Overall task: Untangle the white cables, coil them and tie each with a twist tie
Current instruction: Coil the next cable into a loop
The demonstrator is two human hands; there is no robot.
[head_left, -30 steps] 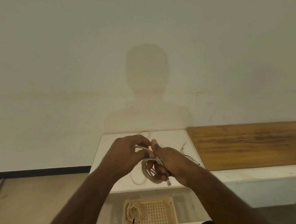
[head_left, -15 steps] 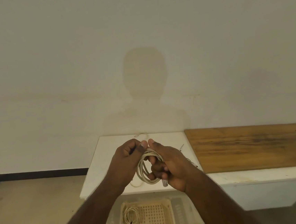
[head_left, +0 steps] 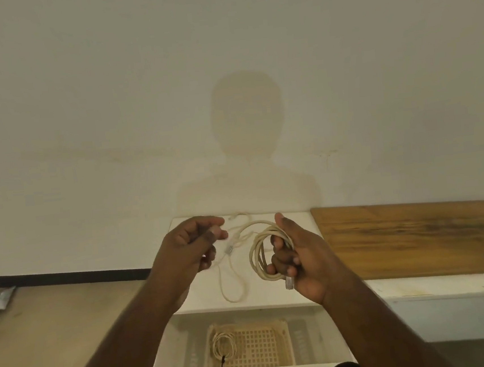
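My right hand (head_left: 301, 254) grips a coil of white cable (head_left: 258, 255) with several loops, and a clear plug hangs below the palm. A strand arcs from the top of the coil leftward to my left hand (head_left: 190, 247). That hand's thumb and fingers pinch the strand near its end. The end plug (head_left: 228, 249) dangles just beside the fingertips. A second white cable (head_left: 230, 291) lies loose on the white table (head_left: 297, 219) under my hands. It runs from the back edge to a loop near the front. No twist tie shows on the table.
Below the table's front edge, a cream basket (head_left: 268, 346) holds a coiled cable (head_left: 224, 346) bound with a black tie. A wooden board (head_left: 417, 234) lies on a white bench to the right. A wall rises directly behind, with bare floor to the left.
My hands were together on the coil. The left hand has moved left, away from it, drawing out the short free end. The right hand keeps hold of the coil.
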